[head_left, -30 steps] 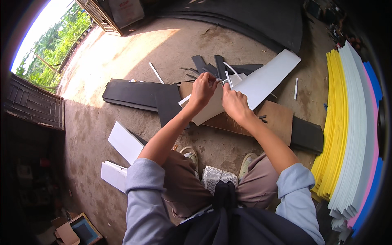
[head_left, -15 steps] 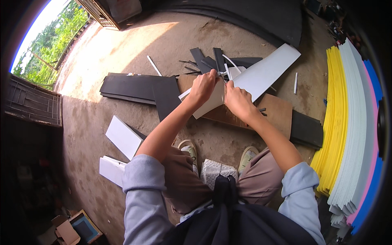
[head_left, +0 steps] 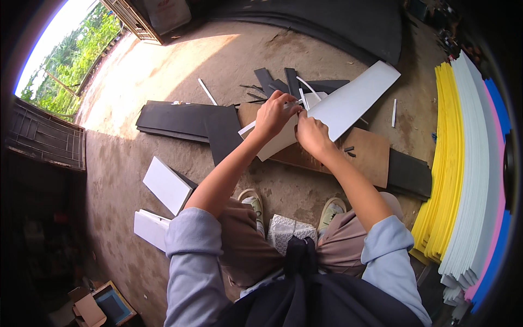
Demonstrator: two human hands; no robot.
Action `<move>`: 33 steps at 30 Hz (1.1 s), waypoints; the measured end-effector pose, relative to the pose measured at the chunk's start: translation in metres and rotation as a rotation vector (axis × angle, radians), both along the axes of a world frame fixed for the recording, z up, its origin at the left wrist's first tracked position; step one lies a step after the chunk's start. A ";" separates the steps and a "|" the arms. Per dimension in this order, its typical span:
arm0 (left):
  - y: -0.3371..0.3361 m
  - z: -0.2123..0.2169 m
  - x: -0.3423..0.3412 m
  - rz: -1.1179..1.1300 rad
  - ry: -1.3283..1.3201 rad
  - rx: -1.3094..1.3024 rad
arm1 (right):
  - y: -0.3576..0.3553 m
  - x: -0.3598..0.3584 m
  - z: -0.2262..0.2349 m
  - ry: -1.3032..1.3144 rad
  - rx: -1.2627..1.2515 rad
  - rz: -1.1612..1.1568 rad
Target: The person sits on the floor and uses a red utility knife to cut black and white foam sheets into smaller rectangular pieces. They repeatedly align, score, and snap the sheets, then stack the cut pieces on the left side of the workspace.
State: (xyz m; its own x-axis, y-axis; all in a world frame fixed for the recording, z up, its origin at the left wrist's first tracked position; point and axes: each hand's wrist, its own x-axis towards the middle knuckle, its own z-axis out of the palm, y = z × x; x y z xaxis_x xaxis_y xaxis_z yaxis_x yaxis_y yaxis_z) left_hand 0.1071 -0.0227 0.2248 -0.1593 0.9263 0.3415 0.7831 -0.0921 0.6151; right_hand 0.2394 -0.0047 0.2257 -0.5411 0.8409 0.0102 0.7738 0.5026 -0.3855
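Note:
My left hand point(head_left: 275, 115) is closed in a pinch above a long white foam sheet point(head_left: 357, 98). A small pale piece shows at its fingertips, too small to name. Close by on the right, my right hand point(head_left: 312, 133) is closed, its fingertips almost meeting the left ones. Whatever it grips is hidden by the fingers. The white sheet slants from under both hands toward the far right, over a brown board point(head_left: 368, 155). Just beyond the hands lie dark foam strips point(head_left: 292, 82) and a thin curved white strip point(head_left: 308, 85).
Stacked black sheets point(head_left: 174, 119) lie to the left, with white blocks point(head_left: 166, 185) nearer me. At the right stand bundled yellow sheets point(head_left: 444, 163) and pale blue sheets point(head_left: 474, 163). A large black sheet point(head_left: 338, 27) covers the far floor. An opened carton point(head_left: 87, 308) sits at the lower left.
My right hand has shifted slightly left and down, its fingers now closer to the left hand's. The left hand's fingers have curled differently. The white sheet stays nearly in place.

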 end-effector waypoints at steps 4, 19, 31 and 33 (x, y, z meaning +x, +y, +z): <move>0.004 0.001 0.005 0.091 -0.048 0.011 | 0.001 0.002 0.007 -0.038 -0.046 -0.003; 0.000 -0.008 0.003 -0.005 0.009 0.161 | -0.002 -0.002 -0.015 -0.070 -0.270 -0.074; 0.007 -0.004 0.002 0.017 0.281 -0.001 | -0.056 0.040 -0.166 -0.166 -0.279 -0.148; 0.011 -0.005 -0.001 0.056 0.263 -0.029 | -0.051 0.038 -0.155 -0.133 -0.200 -0.157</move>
State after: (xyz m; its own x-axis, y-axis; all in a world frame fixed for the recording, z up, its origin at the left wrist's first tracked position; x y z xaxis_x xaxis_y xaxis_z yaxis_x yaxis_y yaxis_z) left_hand 0.1062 -0.0112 0.2193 -0.1202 0.9286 0.3512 0.9198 -0.0289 0.3913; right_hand 0.2770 -0.0557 0.0709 -0.3898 0.8925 -0.2267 0.8863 0.2969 -0.3553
